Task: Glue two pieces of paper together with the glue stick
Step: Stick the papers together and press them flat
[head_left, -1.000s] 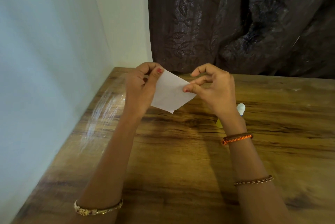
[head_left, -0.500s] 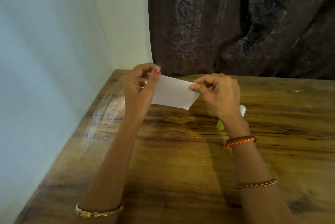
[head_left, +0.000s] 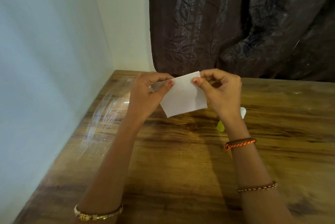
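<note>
While no writing or label could be read anywhere, the head view showed a white sheet of paper point(head_left: 183, 97) held up above the wooden worktop point(head_left: 181, 160) by both hands. The left hand point(head_left: 146, 95) pinched the paper's upper left edge between thumb and fingers, and the right hand point(head_left: 221, 91) pinched the upper right corner the same way, so the sheet hung tilted between them. A second white edge point(head_left: 155, 85) showed behind the left hand; whether it was a separate piece or a fold could not be told. Mostly hidden behind the right wrist lay a yellow-green object point(head_left: 220, 126) and a pale whitish piece point(head_left: 243, 111) on the worktop, probably the glue stick and its cap, too covered to be sure. An orange braided band point(head_left: 239, 143) and a thin brown bracelet point(head_left: 257, 186) circled the right forearm, and a gold bangle point(head_left: 97, 213) the left. The worktop had a glossy wood grain with a bright glare near its left edge. A pale wall point(head_left: 45, 60) stood at left, and a dark leaf-patterned curtain point(head_left: 235, 24) hung behind.
</note>
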